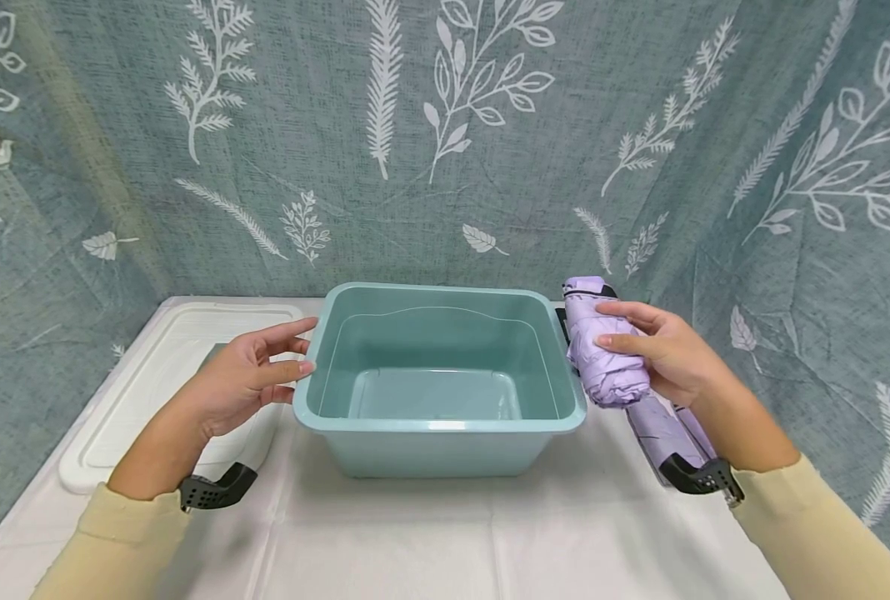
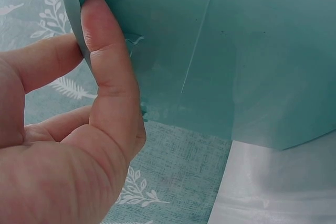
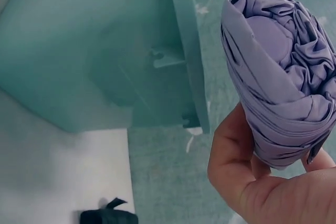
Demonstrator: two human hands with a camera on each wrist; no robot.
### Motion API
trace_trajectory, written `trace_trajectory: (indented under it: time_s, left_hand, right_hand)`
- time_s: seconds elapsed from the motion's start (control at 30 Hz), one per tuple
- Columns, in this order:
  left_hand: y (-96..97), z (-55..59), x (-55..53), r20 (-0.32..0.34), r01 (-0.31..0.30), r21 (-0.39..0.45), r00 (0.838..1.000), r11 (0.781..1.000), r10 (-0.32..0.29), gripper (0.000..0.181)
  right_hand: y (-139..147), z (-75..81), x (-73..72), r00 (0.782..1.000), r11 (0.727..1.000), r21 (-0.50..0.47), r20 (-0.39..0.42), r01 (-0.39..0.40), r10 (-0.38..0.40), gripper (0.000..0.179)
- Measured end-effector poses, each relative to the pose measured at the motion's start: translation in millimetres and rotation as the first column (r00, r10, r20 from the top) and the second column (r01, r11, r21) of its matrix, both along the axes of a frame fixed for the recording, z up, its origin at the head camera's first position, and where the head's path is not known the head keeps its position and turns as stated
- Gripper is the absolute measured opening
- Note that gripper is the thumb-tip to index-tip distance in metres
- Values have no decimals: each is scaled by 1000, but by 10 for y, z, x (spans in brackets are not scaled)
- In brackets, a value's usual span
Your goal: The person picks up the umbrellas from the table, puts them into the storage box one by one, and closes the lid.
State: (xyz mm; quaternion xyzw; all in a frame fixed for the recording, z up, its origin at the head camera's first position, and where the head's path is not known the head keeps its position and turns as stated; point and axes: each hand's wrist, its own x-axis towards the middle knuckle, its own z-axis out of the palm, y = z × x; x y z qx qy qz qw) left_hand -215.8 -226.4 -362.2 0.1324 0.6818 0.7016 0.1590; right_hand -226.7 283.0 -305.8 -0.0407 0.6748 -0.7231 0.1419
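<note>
A teal plastic tub (image 1: 437, 426) stands upright in the middle of the table, with its bare floor visible. My left hand (image 1: 246, 379) is at the tub's left side and pinches its rim (image 2: 72, 3) between thumb and fingers. Just outside the tub's right rim, my right hand (image 1: 673, 350) holds a lavender folded umbrella (image 1: 604, 350) up off the table. Its crumpled fabric and a smooth round end show in the right wrist view, where my fingers curl round the lower part of the umbrella (image 3: 281, 103).
Flat lavender items with dark edges (image 1: 662, 433) lie on the table under my right wrist. A white lid (image 1: 167, 358) lies at left, with a grey flat thing partly behind my left hand. Patterned teal cloth (image 1: 415, 167) hangs behind and at both sides.
</note>
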Motion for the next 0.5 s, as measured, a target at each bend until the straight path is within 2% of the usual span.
trace_trajectory:
  time_s: [0.23,0.5]
  left_hand:
    - [2,14,-1,5,2,1,1000,1000,-2,76]
    - [4,13,-4,20,-6,-10,1000,1000,6,76]
  right_hand:
    - [-125,118,-92,999,999,31,34,-17,16,40]
    - [-333,262,-180,996,990,121,55,-70,63,48]
